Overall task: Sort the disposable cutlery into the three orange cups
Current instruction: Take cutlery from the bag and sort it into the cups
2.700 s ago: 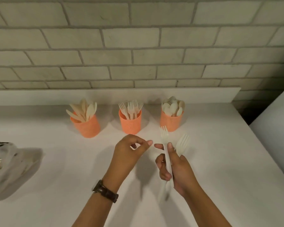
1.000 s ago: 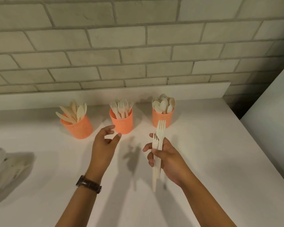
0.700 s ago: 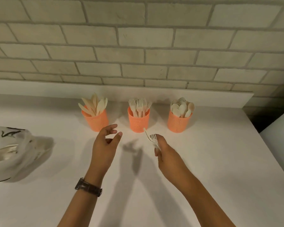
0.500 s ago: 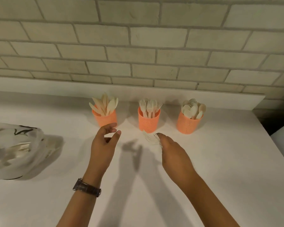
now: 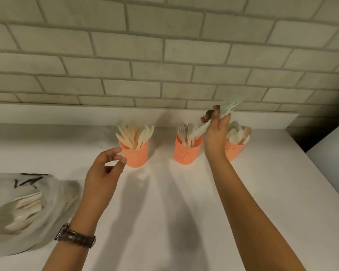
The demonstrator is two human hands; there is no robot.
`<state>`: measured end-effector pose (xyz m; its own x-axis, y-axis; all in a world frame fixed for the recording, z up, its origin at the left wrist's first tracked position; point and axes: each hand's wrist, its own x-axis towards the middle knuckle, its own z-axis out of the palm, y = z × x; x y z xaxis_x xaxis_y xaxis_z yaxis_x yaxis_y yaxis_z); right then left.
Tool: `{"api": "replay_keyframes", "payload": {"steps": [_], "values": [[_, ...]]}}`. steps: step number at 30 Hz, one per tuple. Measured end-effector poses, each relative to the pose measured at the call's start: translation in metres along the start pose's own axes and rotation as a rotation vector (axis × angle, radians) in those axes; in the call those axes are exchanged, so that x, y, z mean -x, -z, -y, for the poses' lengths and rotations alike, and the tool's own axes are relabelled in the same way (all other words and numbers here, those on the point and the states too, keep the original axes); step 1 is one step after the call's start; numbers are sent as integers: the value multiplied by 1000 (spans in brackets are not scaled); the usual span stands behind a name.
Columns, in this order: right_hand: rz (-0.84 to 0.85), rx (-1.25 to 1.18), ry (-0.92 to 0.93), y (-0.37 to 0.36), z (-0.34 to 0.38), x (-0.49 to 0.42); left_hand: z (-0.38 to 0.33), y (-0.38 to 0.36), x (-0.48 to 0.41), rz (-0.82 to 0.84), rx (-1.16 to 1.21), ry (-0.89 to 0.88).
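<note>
Right hand [image 5: 215,133]: I see it pinching forks [image 5: 229,106] mid-handle over the fork cup [image 5: 186,152], by the table [image 5: 243,192] back edge
Left hand [image 5: 104,173]: loosely open, empty
Handling: light, springy, slick, I judge; grip the handles

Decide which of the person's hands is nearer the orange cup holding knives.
Left. The left hand is just beside the knife cup, fingertips close to its wall. The right hand, gripping forks, is over by the fork cup, one cup further right.
</note>
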<state>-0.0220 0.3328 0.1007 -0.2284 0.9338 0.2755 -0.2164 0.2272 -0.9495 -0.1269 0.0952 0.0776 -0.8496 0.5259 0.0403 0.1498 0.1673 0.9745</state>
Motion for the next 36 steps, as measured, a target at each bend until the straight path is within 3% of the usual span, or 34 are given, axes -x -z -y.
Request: {"api": "replay_keyframes", "payload": {"steps": [6,10,12,18,24,29,33,36], "values": [[-140,253,31,-24,-47,-9,5,30,-6,-15,7,-7],[-17,884,10,-11,-85,-5,12,39,-6,-38,15,13],[33,979,-6,-5,-84,1,14,42,-6,-53,13,18],[96,891,119,1,-48,42,7,66,17,-132,-39,5],[407,685,228,-30,-29,128,13,132,57,-383,-180,-2],[678,520,219,-68,-37,203,41,197,79,-551,-444,-53],[854,467,243,-106,-42,244,67,238,71,-581,-515,-73],[906,438,209,-143,-36,262,81,256,53,-512,-478,-10]]}}
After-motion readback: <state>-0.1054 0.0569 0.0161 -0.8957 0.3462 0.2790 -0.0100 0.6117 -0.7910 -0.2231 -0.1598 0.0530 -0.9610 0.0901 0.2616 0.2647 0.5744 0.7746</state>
